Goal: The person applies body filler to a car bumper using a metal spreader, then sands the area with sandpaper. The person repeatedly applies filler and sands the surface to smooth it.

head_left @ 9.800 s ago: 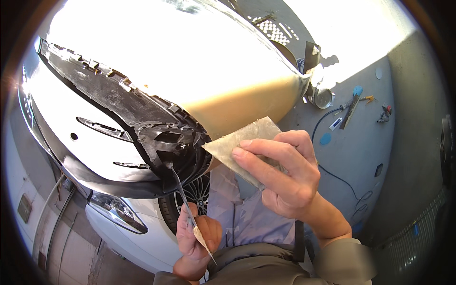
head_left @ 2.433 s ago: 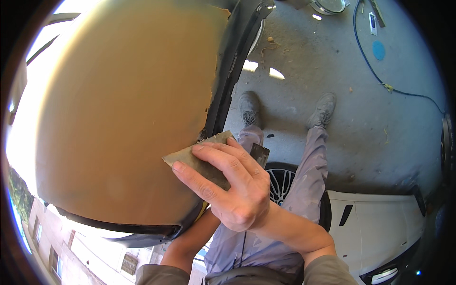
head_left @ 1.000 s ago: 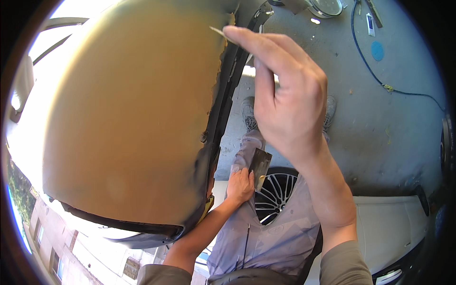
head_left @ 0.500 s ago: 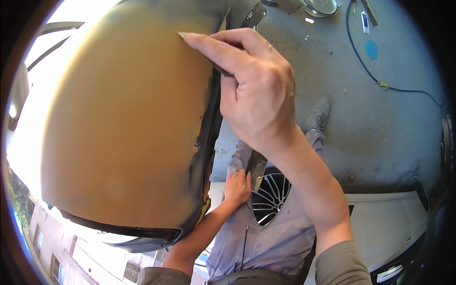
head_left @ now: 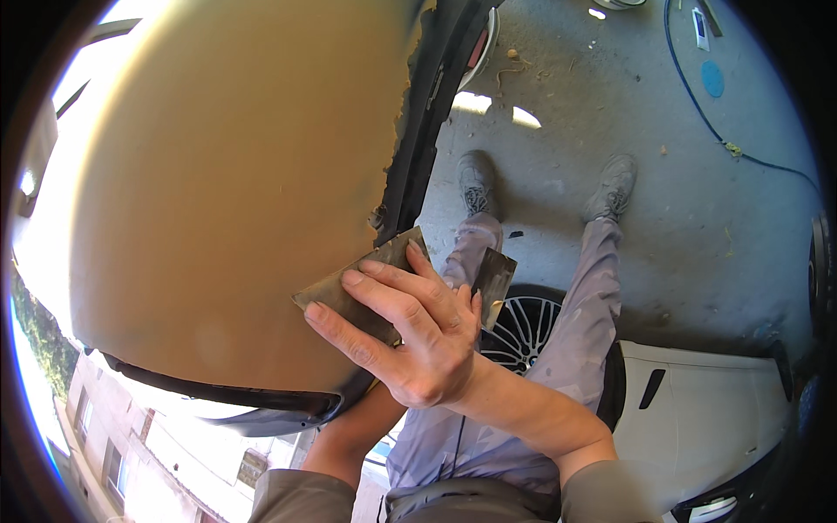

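Observation:
A large curved car panel [head_left: 227, 192] covered with a smooth tan coat fills the left side. My right hand [head_left: 410, 322] holds a flat, thin scraper plate [head_left: 349, 296], its fingers spread along the plate's face. The scraper lies against the panel's lower right part, by the dark edge strip. Behind my right hand, my left hand [head_left: 475, 303] shows only its fingertips, at a second dark scraper plate [head_left: 495, 277]. A pale dab of filler [head_left: 495, 312] sits on that second plate's lower edge. My left forearm passes beneath my right wrist.
A dark, ragged-edged strip [head_left: 418, 139] borders the panel's right side. A white car [head_left: 706, 401] stands at lower right, and a spoked wheel [head_left: 527, 327] shows by my legs. Across the grey floor [head_left: 558, 113] runs a dark hose [head_left: 689, 91], near a blue disc [head_left: 712, 78].
My right hand has come down toward me from the panel's upper part to its lower right edge, and its scraper now shows broadside. The view has shifted, revealing both shoes.

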The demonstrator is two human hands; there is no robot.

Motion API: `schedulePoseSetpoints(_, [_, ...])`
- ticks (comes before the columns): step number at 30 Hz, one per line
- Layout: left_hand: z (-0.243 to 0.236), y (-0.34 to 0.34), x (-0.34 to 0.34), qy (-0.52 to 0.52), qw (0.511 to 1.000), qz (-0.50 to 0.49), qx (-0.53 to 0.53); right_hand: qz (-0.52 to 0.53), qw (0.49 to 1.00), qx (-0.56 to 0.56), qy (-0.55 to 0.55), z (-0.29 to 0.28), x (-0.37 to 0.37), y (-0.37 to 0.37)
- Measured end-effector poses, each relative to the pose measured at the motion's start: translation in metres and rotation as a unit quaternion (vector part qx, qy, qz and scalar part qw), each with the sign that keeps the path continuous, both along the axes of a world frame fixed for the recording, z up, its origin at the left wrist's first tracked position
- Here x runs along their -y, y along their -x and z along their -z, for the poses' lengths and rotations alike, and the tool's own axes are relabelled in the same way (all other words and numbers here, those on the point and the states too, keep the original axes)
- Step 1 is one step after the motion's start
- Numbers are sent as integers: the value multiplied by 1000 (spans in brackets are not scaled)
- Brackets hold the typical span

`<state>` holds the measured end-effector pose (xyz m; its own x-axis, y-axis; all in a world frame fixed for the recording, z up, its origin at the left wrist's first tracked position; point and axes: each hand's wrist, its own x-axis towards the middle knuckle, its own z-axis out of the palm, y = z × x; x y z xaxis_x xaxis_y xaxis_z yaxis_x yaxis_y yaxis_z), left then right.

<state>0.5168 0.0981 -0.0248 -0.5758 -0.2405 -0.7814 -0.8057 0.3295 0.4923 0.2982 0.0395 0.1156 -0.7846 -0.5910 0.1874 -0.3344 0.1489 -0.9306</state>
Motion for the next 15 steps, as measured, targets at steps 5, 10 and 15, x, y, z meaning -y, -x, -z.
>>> schedulePoseSetpoints(5, [-11,19,-4,-230,908,-351,-5,-117,993,27,21,8,-43,22])
schedulePoseSetpoints(10, [-51,70,0,-428,686,-585,-61,-219,973,-23,-76,6,-132,47])
schedulePoseSetpoints(15, [-108,117,25,-464,617,-634,-39,-309,946,-81,-44,10,-173,45])
